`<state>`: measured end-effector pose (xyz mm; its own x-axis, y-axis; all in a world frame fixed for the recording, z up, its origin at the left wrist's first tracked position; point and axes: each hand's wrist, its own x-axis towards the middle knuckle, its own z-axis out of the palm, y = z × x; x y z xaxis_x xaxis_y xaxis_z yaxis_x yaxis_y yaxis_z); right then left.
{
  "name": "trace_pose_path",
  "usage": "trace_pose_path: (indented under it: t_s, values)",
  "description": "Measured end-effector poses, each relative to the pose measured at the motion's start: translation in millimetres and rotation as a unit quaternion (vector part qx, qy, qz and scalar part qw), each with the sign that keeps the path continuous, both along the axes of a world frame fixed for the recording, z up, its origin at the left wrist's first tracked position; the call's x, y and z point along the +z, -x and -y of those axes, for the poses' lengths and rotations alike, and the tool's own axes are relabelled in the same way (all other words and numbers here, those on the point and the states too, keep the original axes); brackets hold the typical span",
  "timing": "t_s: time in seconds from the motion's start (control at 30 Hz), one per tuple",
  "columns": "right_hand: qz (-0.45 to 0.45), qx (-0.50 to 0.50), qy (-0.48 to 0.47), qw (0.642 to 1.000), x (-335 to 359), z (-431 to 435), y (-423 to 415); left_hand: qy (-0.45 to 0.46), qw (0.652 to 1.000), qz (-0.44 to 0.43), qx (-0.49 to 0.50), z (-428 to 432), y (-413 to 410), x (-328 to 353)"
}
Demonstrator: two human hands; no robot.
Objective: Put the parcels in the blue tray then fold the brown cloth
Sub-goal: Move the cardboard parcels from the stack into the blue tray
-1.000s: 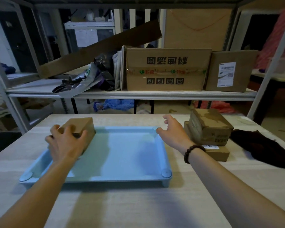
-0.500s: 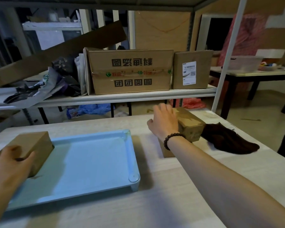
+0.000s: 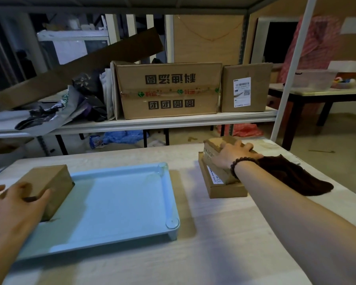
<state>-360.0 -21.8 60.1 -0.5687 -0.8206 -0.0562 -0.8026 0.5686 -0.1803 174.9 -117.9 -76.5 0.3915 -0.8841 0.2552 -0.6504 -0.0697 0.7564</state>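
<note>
A brown parcel lies at the left end of the blue tray. My left hand rests at its near end with fingers spread, thumb against its side. Two more parcels are stacked to the right of the tray: a thick one on a flat one. My right hand lies on top of the thick parcel, fingers curled over its far edge. The brown cloth lies crumpled just right of the stack, partly behind my wrist.
A metal shelf stands behind the table with a large carton, a smaller labelled box and bags. A white shelf post rises at the table's right back corner. Another table stands at the far right.
My view swung left to right, shifting the tray leftward in frame. My right hand reached from the tray's rim to the stacked parcels and settled on the top one. My left hand stayed on its parcel.
</note>
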Motion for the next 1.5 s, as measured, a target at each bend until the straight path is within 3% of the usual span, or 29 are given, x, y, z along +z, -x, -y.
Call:
trace_pose_path:
  t_s: [0.07,0.13,0.3,0.4,0.47,0.5,0.57,0.6,0.67,0.7,0.77,0.83,0.9,1.03,1.23,1.4,1.5]
  values:
    - [-0.002,0.005,0.011,1.000,-3,0,0,0.006,0.999,0.031,0.021,-8,0,6]
    - [-0.006,0.010,0.016,1.000,-4,0,-3,0.000,1.000,0.006,0.013,-14,2,8]
    - [-0.044,0.033,0.052,0.997,-3,-5,-30,-0.003,0.997,0.072,0.038,-37,18,29]
    - [-0.051,0.095,0.112,0.988,1,-9,-58,0.061,0.984,0.153,0.064,-59,50,46]
    - [0.031,0.153,0.162,0.974,5,-9,-80,0.123,0.969,0.212,0.043,-72,79,63]
    - [0.119,0.180,0.182,0.959,8,-10,-92,0.144,0.963,0.227,0.020,-78,94,72]
    - [0.348,0.228,0.209,0.885,13,-12,-116,0.153,0.961,0.223,-0.062,-88,121,83]
    - [0.453,0.246,0.208,0.832,14,-14,-126,0.141,0.966,0.181,-0.121,-94,133,87]
    - [0.607,0.261,0.153,0.735,12,-19,-144,0.080,0.967,0.001,-0.241,-106,154,98]
    - [0.662,0.262,0.121,0.692,8,-21,-149,0.035,0.946,-0.128,-0.294,-112,164,104]
    - [0.734,0.272,0.086,0.616,-4,-23,-156,-0.034,0.862,-0.350,-0.365,-116,177,108]
    - [0.763,0.282,0.067,0.578,-15,-26,-160,-0.063,0.807,-0.447,-0.382,-115,178,110]
    - [0.763,0.272,0.074,0.582,-22,-28,-162,-0.074,0.786,-0.479,-0.383,-115,175,110]
    - [0.685,0.255,0.099,0.675,-26,-27,-162,-0.089,0.764,-0.522,-0.369,-105,157,105]
    - [0.590,0.224,0.146,0.762,-19,-21,-165,-0.084,0.845,-0.430,-0.307,-96,142,111]
    - [0.471,0.257,0.155,0.830,-7,-18,-173,-0.100,0.866,-0.371,-0.321,-94,135,115]
    - [0.459,0.263,0.125,0.839,-2,-17,-177,-0.090,0.859,-0.366,-0.346,-93,133,116]
